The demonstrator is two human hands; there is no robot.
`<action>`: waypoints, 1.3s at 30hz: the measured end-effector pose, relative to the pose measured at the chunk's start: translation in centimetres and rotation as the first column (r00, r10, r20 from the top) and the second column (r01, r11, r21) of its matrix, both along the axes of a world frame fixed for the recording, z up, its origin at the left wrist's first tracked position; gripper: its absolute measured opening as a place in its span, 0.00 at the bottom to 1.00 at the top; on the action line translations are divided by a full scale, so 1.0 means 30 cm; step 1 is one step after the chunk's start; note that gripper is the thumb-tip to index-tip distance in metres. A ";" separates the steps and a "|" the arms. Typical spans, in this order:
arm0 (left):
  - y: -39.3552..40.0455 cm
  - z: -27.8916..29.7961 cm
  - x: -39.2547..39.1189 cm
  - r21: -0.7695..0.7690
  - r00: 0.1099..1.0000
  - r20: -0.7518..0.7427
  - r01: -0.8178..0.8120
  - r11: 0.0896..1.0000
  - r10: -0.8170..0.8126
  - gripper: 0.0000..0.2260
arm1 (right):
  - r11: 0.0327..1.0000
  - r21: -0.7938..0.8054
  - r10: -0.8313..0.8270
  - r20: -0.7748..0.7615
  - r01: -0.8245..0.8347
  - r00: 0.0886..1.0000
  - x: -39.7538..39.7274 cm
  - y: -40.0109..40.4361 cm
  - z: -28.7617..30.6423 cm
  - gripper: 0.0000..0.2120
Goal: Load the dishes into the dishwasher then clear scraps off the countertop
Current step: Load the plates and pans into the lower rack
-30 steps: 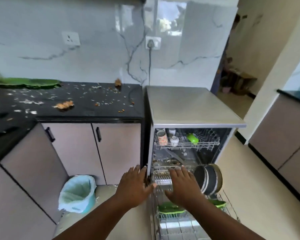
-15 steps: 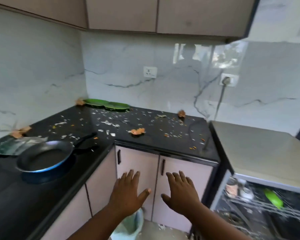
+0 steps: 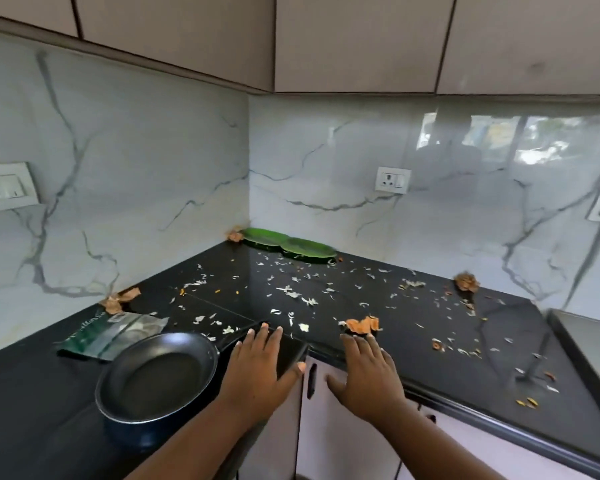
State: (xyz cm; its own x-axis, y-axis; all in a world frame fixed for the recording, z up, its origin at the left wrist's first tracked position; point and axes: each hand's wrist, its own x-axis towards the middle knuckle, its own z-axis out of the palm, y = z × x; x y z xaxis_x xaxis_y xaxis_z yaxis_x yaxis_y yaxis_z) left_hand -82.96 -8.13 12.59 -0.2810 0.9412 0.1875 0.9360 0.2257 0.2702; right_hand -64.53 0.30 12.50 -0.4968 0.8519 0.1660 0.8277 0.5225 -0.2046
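Observation:
A black frying pan [image 3: 160,375] sits on the black L-shaped countertop [image 3: 430,327] at the left, its handle pointing toward the corner edge. My left hand [image 3: 260,368] hovers flat, fingers straight, just over that handle. My right hand [image 3: 364,372] is spread open above the counter's front edge, fingertips near an orange peel scrap [image 3: 361,325]. Two green leaf-shaped plates [image 3: 288,245] lie in the back corner. White and orange scraps are scattered across the counter. Both hands hold nothing.
A green and silver packet [image 3: 115,332] lies behind the pan. More peel scraps [image 3: 466,281] sit by the walls. The steel dishwasher top [image 3: 589,344] shows at the far right. Cabinet doors with black handles [image 3: 311,381] are below the counter.
The view swung from the open dishwasher up and left to the counter. Both hands left the lower rack and rose to the counter edge, the left arriving over the pan handle.

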 end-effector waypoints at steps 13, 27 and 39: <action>0.639 -0.020 -0.178 -0.089 0.981 -0.091 -0.181 0.979 0.173 0.44 | 0.970 0.003 0.244 -0.010 -0.244 0.970 -0.259 0.735 -0.012 0.37; 0.984 0.002 -0.323 -0.192 0.950 0.003 -0.305 0.933 0.311 0.51 | 0.950 -0.121 0.274 -0.111 -0.287 0.955 -0.418 1.145 -0.029 0.36; 1.373 -0.095 -0.658 -0.076 0.821 0.415 -0.397 0.915 0.391 0.25 | 0.610 -0.786 -0.517 -0.490 -0.100 0.702 -0.624 1.447 -0.107 0.22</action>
